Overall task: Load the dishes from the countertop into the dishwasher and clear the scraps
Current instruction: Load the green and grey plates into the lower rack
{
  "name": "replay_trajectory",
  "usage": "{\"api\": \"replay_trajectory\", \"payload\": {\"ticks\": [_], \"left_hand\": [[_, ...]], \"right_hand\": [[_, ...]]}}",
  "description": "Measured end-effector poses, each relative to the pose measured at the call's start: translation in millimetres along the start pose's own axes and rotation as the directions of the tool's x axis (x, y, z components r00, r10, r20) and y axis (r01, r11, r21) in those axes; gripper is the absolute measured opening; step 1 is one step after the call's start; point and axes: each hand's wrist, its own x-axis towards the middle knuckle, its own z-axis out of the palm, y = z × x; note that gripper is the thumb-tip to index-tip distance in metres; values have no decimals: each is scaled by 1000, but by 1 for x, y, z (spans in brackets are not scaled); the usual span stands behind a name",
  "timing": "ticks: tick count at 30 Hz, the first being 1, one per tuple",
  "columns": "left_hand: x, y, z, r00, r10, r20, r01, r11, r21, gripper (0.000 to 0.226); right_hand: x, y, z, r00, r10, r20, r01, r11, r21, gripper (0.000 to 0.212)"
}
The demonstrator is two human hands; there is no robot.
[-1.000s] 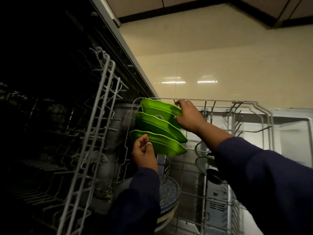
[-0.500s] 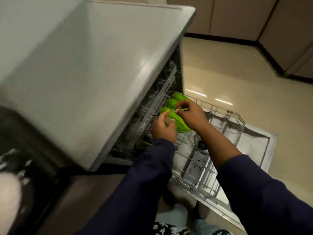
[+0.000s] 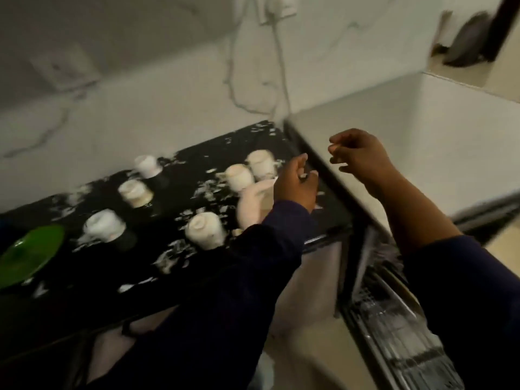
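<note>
The head view is blurring with motion. The left hand (image 3: 295,182) is reaching over the black speckled countertop (image 3: 180,266), fingers loosely curled and holding nothing that can be made out. Just beneath and behind it a pale rounded dish (image 3: 253,206) is sitting on the counter; whether the hand is touching it cannot be told. Beyond the left hand's fingertips two white cups (image 3: 250,171) are standing side by side, and further to that hand's left four more white cups (image 3: 135,192) are scattered across the counter. Far to the left, at the frame's edge, a green plate (image 3: 28,254) is lying on the counter. The right hand (image 3: 357,156) is hovering apart from the left, over the pale dishwasher top (image 3: 408,130), fingers curled inward, empty. Below the right forearm the dishwasher rack (image 3: 394,319) is showing.
</note>
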Motion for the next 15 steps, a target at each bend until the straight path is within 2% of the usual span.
{"api": "replay_trajectory", "payload": {"ticks": [4,9,15], "left_hand": [[-1,-28,-124,984,-49,-170,50,999,0,39],[-8,-50,-247,947,-27,-321,25,1000,-11,38],[-22,-80,-371,809,-113,-577,116,993,-32,38]], "right_hand": [[-10,-43,121,987,-3,161,-14,994,106,22],[-26,-85,234,947,-67,313,47,996,71,19],[-55,-127,342,860,-135,492,133,990,39,18]]}}
